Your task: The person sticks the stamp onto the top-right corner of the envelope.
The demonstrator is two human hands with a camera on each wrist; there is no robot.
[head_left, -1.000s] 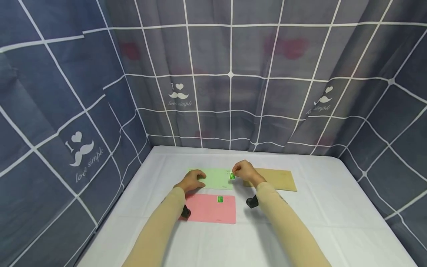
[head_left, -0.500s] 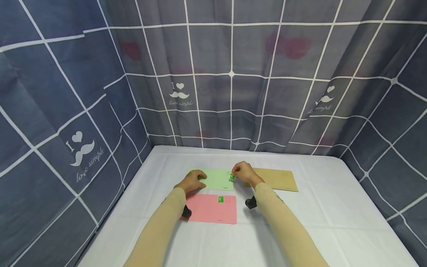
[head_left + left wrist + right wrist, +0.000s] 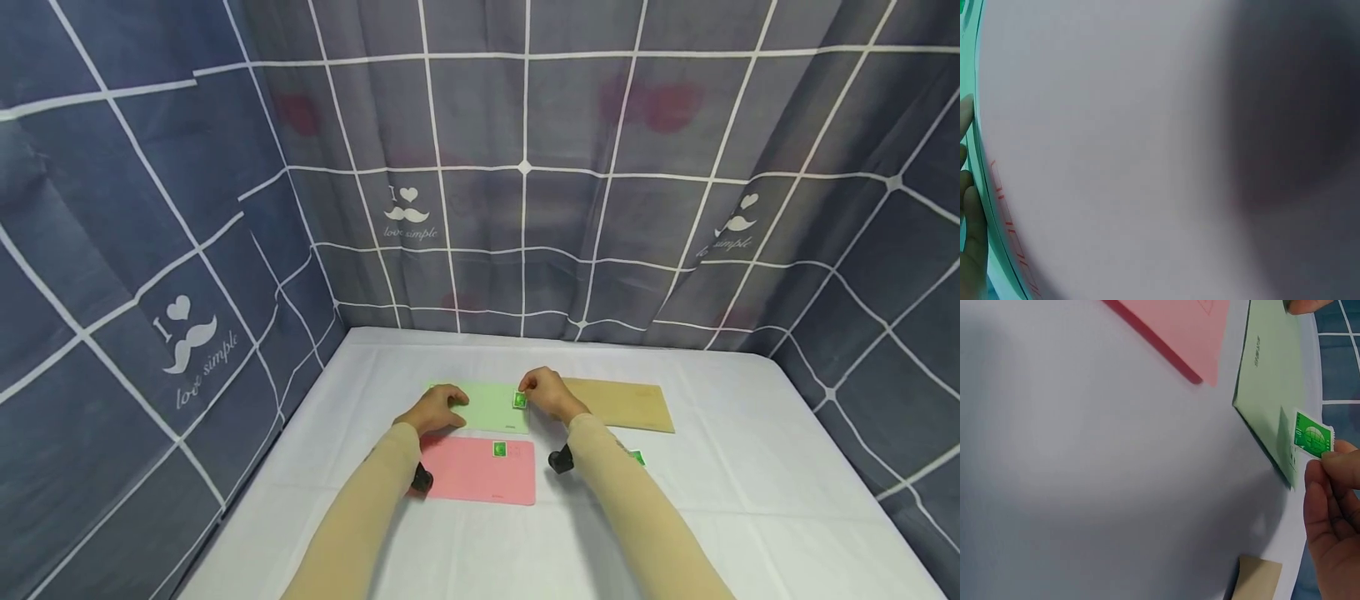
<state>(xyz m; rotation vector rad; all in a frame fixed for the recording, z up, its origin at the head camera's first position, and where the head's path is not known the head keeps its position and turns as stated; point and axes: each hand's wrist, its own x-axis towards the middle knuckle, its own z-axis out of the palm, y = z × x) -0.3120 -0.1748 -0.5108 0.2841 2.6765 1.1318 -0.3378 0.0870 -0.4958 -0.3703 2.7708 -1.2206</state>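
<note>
My right hand [image 3: 546,392] pinches a small green postage stamp [image 3: 1314,434] between thumb and fingertips. The stamp is close over the right end of a pale green envelope [image 3: 487,412], and in the right wrist view a globe pattern shows on it. On the left end of that envelope rests my left hand [image 3: 435,408], thumb and fingers spread apart. Nearer to me lies a pink envelope [image 3: 476,479] bearing another green stamp [image 3: 499,449] near its upper right corner. The left wrist view catches only some left fingers [image 3: 974,225] at the green envelope's edge.
A tan envelope [image 3: 630,404] lies to the right, partly behind my right hand. Beside my right sleeve a small green piece [image 3: 637,457] peeks out on the white tablecloth [image 3: 465,550]. Dark gridded curtains [image 3: 480,208] enclose the back and sides.
My right hand has moved slightly left and nearer to me with the stamp. The small green piece beside the right sleeve has come into sight. My left hand keeps its place on the green envelope.
</note>
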